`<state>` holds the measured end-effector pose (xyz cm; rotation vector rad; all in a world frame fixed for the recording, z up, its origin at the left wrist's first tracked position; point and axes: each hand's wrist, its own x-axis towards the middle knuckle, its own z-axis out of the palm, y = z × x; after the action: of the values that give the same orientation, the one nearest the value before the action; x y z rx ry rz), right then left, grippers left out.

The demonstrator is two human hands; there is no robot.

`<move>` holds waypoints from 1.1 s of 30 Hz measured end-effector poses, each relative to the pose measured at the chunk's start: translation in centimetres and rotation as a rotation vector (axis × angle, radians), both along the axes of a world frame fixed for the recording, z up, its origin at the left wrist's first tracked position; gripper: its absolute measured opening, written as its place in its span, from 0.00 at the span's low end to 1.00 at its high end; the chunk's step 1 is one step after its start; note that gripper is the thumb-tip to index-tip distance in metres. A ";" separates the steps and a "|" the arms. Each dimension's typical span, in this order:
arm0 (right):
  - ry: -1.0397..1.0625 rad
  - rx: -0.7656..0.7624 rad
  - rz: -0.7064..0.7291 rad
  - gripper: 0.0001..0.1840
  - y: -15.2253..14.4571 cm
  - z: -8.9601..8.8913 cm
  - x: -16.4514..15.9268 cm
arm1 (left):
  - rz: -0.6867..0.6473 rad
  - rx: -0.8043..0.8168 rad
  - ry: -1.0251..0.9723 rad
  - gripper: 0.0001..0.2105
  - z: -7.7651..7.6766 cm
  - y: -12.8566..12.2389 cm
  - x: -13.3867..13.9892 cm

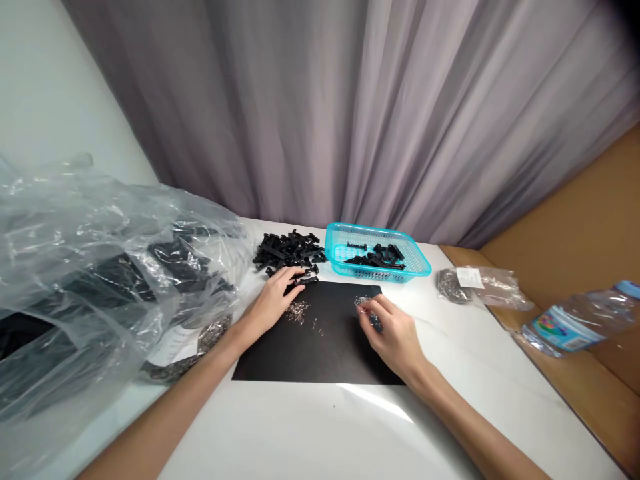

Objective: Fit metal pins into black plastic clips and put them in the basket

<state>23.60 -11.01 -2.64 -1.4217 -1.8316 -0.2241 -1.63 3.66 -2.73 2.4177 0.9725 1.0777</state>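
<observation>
At the near edge of a heap of black plastic parts (287,248), my left hand (274,297) has its thumb and fingers closed around one slim black plastic part (309,280). Just below those fingertips, a small scatter of fine metal pieces (297,312) lies on a black mat (325,353). On the mat's right side, my right hand (393,333) pinches with thumb and forefinger at a second little pile of fine metal pieces (363,301). The hand covers part of that pile. Whatever is between those fingertips is too small to make out.
Behind the mat stands a turquoise basket (420,268) holding several black parts. A large clear plastic bag (100,233) fills the left. Bags of metal pieces lie left (215,333) and right (454,285). A water bottle (570,323) lies tilted at the right by cardboard (585,220).
</observation>
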 end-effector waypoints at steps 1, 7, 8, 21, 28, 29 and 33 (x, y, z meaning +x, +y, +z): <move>-0.006 -0.007 0.003 0.09 0.0 -0.1 0.0 | -0.004 0.000 -0.004 0.11 0.0 0.1 0.0; -0.022 -0.036 0.007 0.10 0.0 -0.2 -0.2 | -0.026 0.042 -0.035 0.11 0.1 0.1 0.4; -0.019 -0.041 0.008 0.10 0.0 -0.1 -0.1 | -0.029 0.056 -0.040 0.11 0.2 -0.1 0.5; -0.025 -0.235 0.257 0.14 -1.2 0.5 -1.4 | -0.070 0.262 0.020 0.10 2.4 -2.3 0.2; -0.238 -0.303 0.377 0.21 -1.8 0.6 -2.4 | 0.087 0.139 -0.293 0.05 4.0 -5.1 1.8; -0.251 -0.285 0.373 0.20 -1.8 0.5 -2.5 | 0.114 0.072 -0.323 0.06 4.1 -5.5 2.1; -0.255 -0.156 0.323 0.13 -1.6 0.1 -2.7 | -0.004 -0.274 -0.460 0.10 3.7 -6.5 3.2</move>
<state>20.94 -12.61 -2.52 -1.2184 -2.3004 -0.1032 1.59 -2.88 0.96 1.8401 0.8856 1.3227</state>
